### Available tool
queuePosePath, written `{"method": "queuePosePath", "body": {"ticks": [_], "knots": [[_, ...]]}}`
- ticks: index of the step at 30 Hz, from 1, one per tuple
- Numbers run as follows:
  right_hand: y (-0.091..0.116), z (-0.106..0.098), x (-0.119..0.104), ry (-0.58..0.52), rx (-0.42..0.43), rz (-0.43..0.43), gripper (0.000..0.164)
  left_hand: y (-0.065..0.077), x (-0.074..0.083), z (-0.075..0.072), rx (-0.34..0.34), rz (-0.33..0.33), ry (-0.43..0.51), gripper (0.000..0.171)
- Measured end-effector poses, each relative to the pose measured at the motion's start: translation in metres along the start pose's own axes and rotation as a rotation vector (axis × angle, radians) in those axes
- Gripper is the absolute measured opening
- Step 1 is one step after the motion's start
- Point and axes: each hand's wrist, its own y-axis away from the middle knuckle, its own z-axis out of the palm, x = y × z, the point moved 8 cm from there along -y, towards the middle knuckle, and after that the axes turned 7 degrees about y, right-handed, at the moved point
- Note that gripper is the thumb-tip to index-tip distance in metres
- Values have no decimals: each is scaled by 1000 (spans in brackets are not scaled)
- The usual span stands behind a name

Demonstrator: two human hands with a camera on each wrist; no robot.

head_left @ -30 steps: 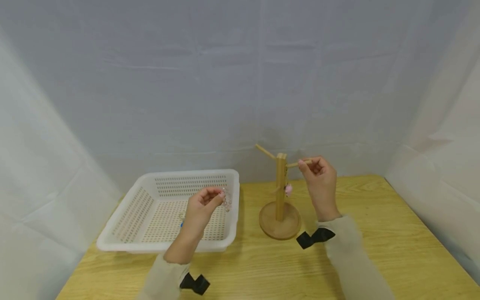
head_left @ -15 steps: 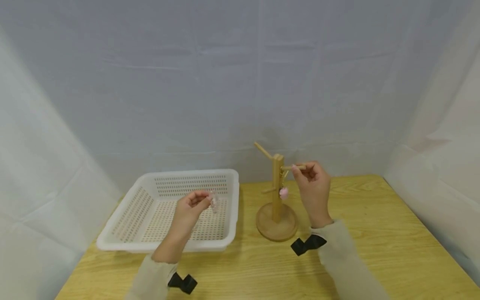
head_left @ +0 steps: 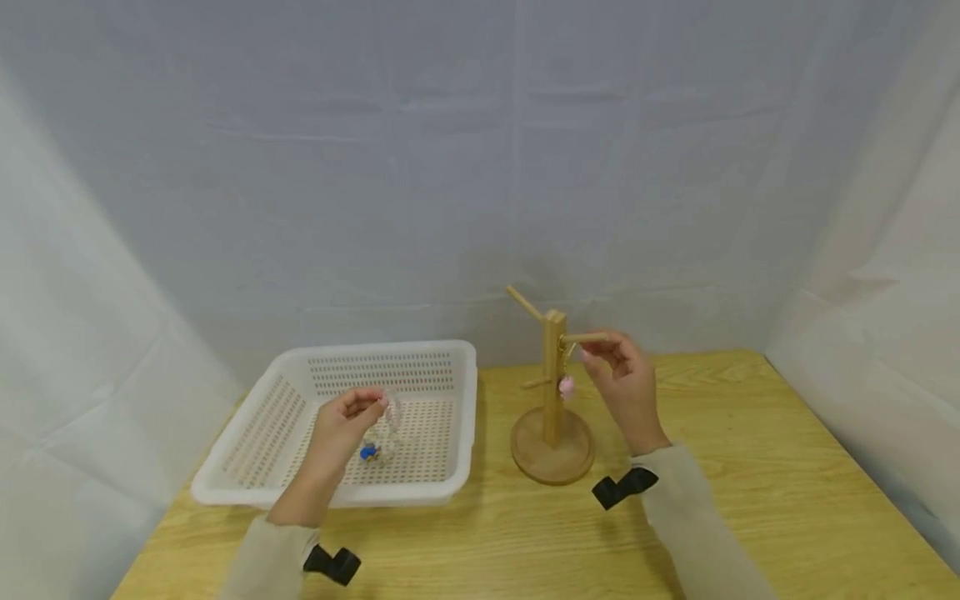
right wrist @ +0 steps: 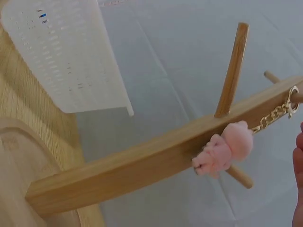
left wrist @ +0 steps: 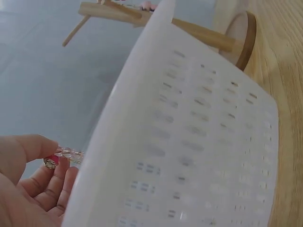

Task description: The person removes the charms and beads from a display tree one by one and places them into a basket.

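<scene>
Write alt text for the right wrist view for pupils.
A pink toy hangs by a gold chain from a wooden stand. A white basket is at upper left; part of the person's right grip shows at right.

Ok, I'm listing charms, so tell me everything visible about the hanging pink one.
The pink charm is a matte, soft-looking figure with a rounded head and stubby limbs. A gold-coloured chain ends in a ring looped round an upper peg of the wooden stand. It hangs beside the post; whether they touch is unclear. The right hand is nearby, apart from the figure.
</scene>
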Motion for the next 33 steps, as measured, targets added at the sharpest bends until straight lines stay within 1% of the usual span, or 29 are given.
{"method": "queuePosePath", "body": {"ticks": [3, 5, 8, 13, 15, 17, 20, 24, 25, 30, 33], "knots": [[-2, -1, 2, 44, -7, 48, 22, -2, -3, -7, 14, 0, -30, 27], [-4, -1, 4, 98, -20, 103, 21, -4, -5, -12, 24, 1, -51, 28], [-8, 0, 11, 193, -79, 183, 24, -5, -8, -21, 31, 0, -102, 29], [-10, 3, 48, 272, -211, 297, 30, -8, -11, -36, 64, -1, -172, 30], [-10, 4, 64, 316, -236, 326, 31, -10, -13, -42, 78, -4, -188, 31], [-9, 5, 73, 355, -248, 347, 32, -11, -15, -47, 91, -6, -193, 31], [-7, 8, 80, 283, -243, 383, 33, -13, -20, -54, 103, -20, -201, 32], [-6, 10, 85, 107, -217, 437, 34, -14, -26, -62, 114, -50, -209, 33], [-6, 11, 86, 84, -213, 446, 35, -15, -27, -64, 114, -56, -212, 33], [-8, 13, 88, 23, -201, 475, 34, -19, -31, -68, 95, -63, -241, 35], [-8, 12, 88, -6, -194, 489, 28, -21, -30, -70, 97, -49, -263, 33]]}}
